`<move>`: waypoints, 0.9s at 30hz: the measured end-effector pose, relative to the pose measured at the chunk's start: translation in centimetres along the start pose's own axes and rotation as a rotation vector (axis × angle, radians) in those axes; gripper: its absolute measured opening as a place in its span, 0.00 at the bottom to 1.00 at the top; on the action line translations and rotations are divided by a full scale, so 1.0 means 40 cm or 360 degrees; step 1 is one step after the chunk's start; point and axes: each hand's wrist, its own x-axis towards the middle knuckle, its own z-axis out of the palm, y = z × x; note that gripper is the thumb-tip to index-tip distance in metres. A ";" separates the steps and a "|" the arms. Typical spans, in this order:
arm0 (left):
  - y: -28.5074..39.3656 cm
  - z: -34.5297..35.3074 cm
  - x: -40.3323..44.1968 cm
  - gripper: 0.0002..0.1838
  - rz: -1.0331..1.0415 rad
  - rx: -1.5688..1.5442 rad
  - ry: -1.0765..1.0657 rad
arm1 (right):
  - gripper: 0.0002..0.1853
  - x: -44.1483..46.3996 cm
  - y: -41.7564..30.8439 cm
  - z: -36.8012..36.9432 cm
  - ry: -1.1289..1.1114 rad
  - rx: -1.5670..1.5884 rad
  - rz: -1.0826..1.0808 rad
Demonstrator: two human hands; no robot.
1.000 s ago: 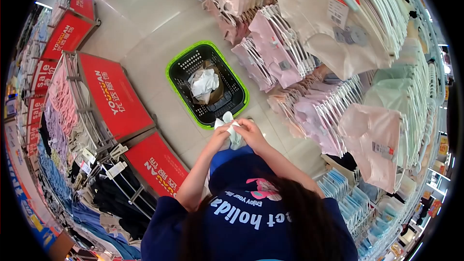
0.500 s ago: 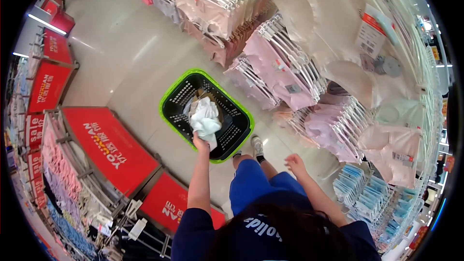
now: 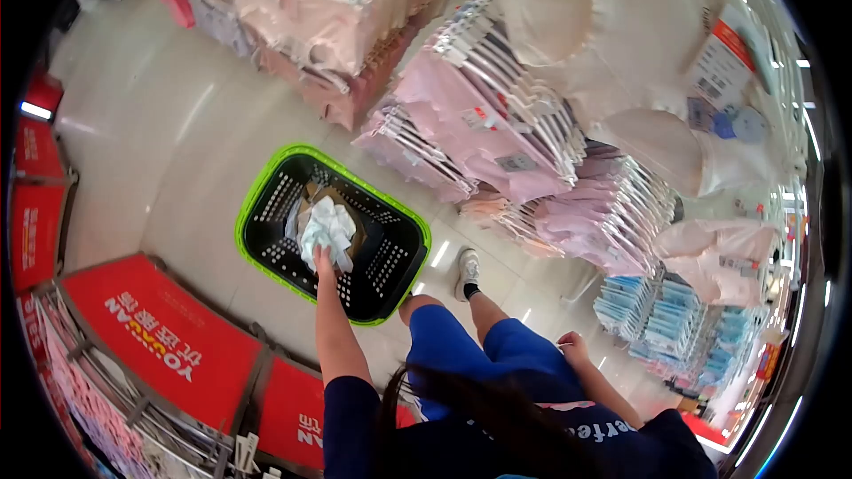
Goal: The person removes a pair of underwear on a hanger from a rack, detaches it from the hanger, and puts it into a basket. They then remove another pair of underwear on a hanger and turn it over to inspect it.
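A black shopping basket point(image 3: 397, 213) with a bright green rim is on the floor in front of me. Inside it a bunched white cloth point(image 3: 328, 223) rests against some brown cardboard-like material point(image 3: 353, 207). My left hand point(image 3: 323, 259) reaches over the basket's near side, its fingers closed on the lower edge of the cloth; the fingertips are partly hidden. Low beside my blue shorts, my right hand point(image 3: 575, 349) is loosely curled. A thin pale sliver shows at its fingers, too small to name.
Racks of pink garments on hangers point(image 3: 497, 115) line the right side, with a large beige garment point(image 3: 621, 35) close by. Light-blue packages point(image 3: 670, 319) hang lower down. Red sign panels point(image 3: 169, 333) top the racks on the left. Tiled floor point(image 3: 169, 151) runs between.
My left hand has moved with the white cloth further into the basket, away from its near rim. My right hand has dropped closer to my shorts and curled. The view has shifted and turned.
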 end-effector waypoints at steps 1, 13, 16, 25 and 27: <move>-0.003 -0.003 -0.006 0.33 0.0023 0.0157 -0.0056 | 0.08 -0.006 -0.005 0.001 -0.0017 0.0001 0.0017; -0.252 -0.094 -0.107 0.39 0.0312 0.0196 0.0208 | 0.09 -0.001 -0.174 0.018 -0.0392 0.0082 -0.0399; -0.333 -0.117 -0.267 0.40 0.0454 0.0259 0.0033 | 0.09 0.015 -0.192 0.014 -0.0459 0.0037 -0.0556; -0.276 -0.128 -0.586 0.39 -0.0032 0.0649 -0.0097 | 0.13 -0.141 -0.309 -0.314 -0.1196 0.0969 -0.0828; -0.247 -0.080 -0.588 0.39 0.0132 0.0569 -0.0195 | 0.16 -0.212 -0.296 -0.479 -0.1483 0.1122 -0.1123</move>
